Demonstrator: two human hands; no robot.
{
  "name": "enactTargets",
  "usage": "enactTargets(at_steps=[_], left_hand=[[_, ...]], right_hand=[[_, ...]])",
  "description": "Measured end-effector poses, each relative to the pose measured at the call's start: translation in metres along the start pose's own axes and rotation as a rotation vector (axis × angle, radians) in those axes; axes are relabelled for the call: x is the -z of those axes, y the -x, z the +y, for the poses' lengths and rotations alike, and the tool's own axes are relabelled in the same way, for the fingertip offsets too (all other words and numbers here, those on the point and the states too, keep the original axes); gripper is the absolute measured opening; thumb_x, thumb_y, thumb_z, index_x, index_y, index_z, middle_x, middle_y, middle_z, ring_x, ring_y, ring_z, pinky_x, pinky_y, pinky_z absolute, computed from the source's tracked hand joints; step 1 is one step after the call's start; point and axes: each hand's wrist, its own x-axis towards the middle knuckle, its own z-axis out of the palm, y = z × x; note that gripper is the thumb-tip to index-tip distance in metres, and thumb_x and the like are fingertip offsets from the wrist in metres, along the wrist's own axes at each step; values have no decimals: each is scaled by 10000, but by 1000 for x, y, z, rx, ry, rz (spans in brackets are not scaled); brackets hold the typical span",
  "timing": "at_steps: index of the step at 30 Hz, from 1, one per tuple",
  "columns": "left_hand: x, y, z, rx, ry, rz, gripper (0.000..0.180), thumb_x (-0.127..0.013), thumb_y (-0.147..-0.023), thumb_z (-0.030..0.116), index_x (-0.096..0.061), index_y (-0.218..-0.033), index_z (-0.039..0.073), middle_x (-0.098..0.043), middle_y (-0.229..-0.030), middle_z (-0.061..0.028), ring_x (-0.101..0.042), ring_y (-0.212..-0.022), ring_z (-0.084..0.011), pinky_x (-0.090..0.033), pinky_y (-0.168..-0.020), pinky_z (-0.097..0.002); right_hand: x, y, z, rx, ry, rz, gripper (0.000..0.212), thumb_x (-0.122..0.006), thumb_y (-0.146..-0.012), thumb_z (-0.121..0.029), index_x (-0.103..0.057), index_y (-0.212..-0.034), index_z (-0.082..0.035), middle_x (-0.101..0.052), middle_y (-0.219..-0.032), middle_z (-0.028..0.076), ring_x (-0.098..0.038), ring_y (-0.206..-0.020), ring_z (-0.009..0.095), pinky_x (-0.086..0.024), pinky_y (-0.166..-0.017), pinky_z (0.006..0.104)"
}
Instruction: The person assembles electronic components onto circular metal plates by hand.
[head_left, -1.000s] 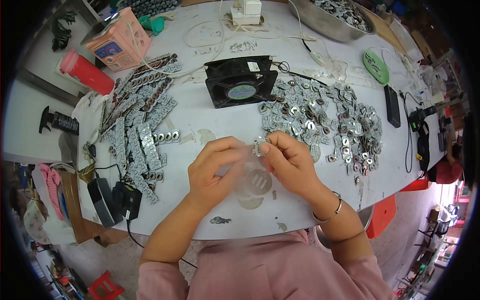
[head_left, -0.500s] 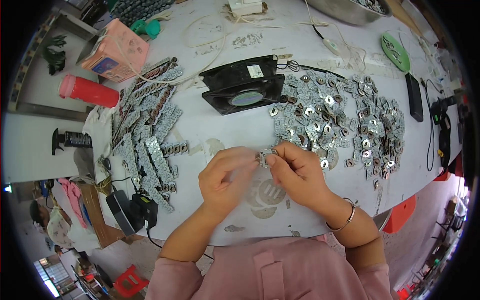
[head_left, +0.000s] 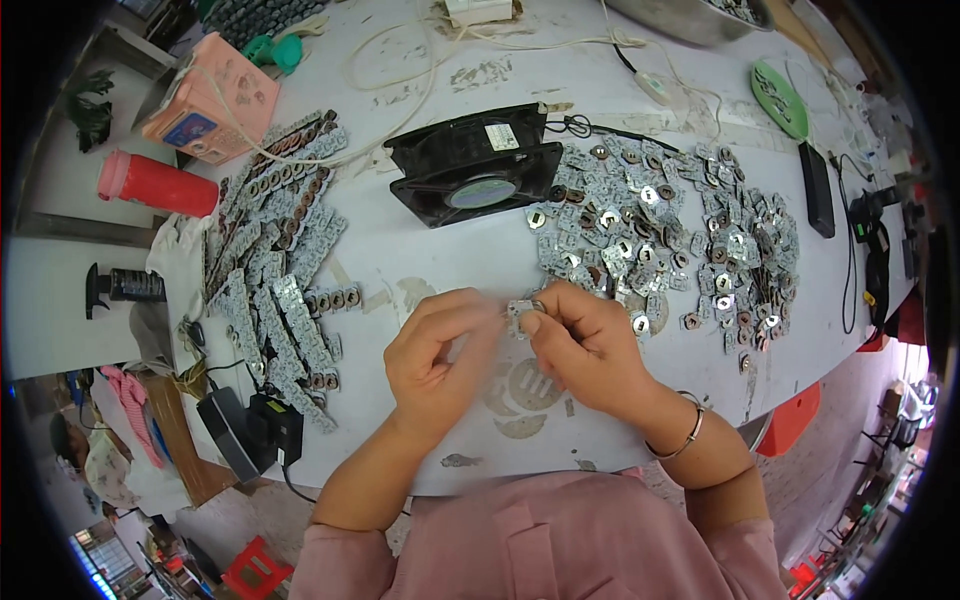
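Observation:
Between thumb and fingers, my right hand (head_left: 590, 345) pinches a small silvery metal plate (head_left: 519, 313) above the table. My left hand (head_left: 432, 355) is right beside the plate's left side; its fingertips are smeared by motion, so whether they touch or grip it does not show. Loose metal plates with round brown or shiny centres lie in a heap (head_left: 620, 245) beyond my right hand, and a second heap (head_left: 745, 250) spreads farther right. Left of my left hand, similar pieces are joined in long strips (head_left: 285, 325), piled on one another.
A black fan (head_left: 475, 190) stands beyond my hands. Along the left are a red bottle (head_left: 160, 182), a pink box (head_left: 225, 100), a black spray bottle (head_left: 135, 285) and a black adapter (head_left: 275, 428). A green dish (head_left: 780, 100) and metal basin (head_left: 690, 18) stand at the far right.
The view has shifted slightly, so the table's things sit a little farther left. Both hands keep the same place around the metal plate; the left fingers are blurred in both pictures.

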Motion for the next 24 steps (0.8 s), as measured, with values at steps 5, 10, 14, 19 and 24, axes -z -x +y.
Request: enactTargets(at_steps=[5, 10, 14, 19, 24], left_hand=[[3, -2, -2, -96, -56, -13, 201, -678, -802, -97, -658, -985, -16, -646, -1038, -146, -643, -909, -190, -517, -790, -275], [5, -3, -7, -156, -84, -111, 228, -620, -833, -154, -613, -1027, -34, -591, -1097, -170, -636, -945, -209, -545, -794, -298], [1, -3, -4, -134, -89, -131, 238, -615, -834, -158, -609, -1036, -34, -592, -1098, -164, -634, -951, -207, -545, -809, -299], [-5, -3, -5, 49, 56, -27, 194, -668, -819, -91, -656, -996, -12, -670, -1025, -128, -640, -961, -171, -515, -813, -270], [4, -2, -15, 96, 80, -97, 244, -641, -828, -135, -600, -1045, -31, -632, -1088, -161, -629, -948, -182, -531, -815, -295]], right_hand=[[-4, 2, -1, 97, 29, 60, 118, -608, -912, -125, -610, -866, -17, -555, -635, 25, -490, -563, 46, -395, -510, 231], [0, 0, 1, 51, -24, 63, 123, -552, -953, -134, -616, -929, -32, -591, -677, 11, -519, -589, 47, -413, -524, 222], [3, -5, 6, 94, -47, 33, 198, -495, -1010, -210, -566, -933, -42, -565, -668, -6, -464, -461, 33, -370, -422, 186], [6, -8, -1, -59, -38, -9, 191, -529, -978, -202, -599, -896, -44, -572, -656, -6, -493, -565, 47, -400, -515, 228], [10, -11, -5, -124, -21, -74, 217, -522, -983, -213, -596, -870, -43, -571, -649, -7, -496, -557, 60, -404, -518, 236]])
